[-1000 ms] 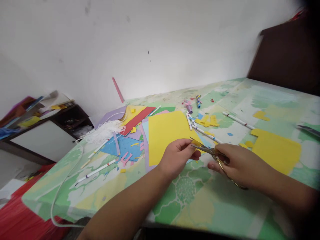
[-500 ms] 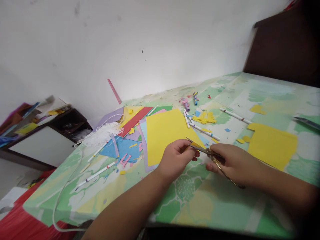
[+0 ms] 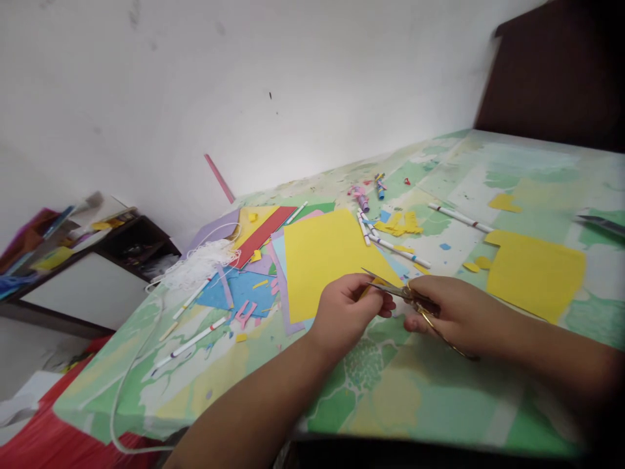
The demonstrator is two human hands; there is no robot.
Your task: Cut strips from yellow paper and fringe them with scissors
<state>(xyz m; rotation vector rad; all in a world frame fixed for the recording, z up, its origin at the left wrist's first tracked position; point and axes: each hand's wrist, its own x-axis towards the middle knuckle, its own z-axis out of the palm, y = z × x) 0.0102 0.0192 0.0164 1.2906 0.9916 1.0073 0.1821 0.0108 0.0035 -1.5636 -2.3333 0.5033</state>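
My right hand (image 3: 444,309) grips a pair of scissors (image 3: 407,294) with gold-coloured handles, the blades pointing left and slightly parted. Fingers of my left hand (image 3: 349,312) pinch a small yellow piece of paper (image 3: 387,283), mostly hidden behind the fingers and blades. The scissor tips reach across the left fingertips. Just beyond the hands lies a large yellow sheet (image 3: 317,254) on top of purple and blue sheets. To the right of my right hand is a cut yellow sheet (image 3: 534,277) with a notched corner.
White markers (image 3: 400,251) and yellow fringed scraps (image 3: 400,223) lie behind the hands, near two small decorated rolls (image 3: 361,197). White string (image 3: 198,266), a red strip (image 3: 266,234) and a blue sheet (image 3: 239,292) are on the left. A dark blade (image 3: 603,225) rests far right.
The view has shifted slightly. Both hands stay in nearly the same place, with the scissors still across the left fingertips.
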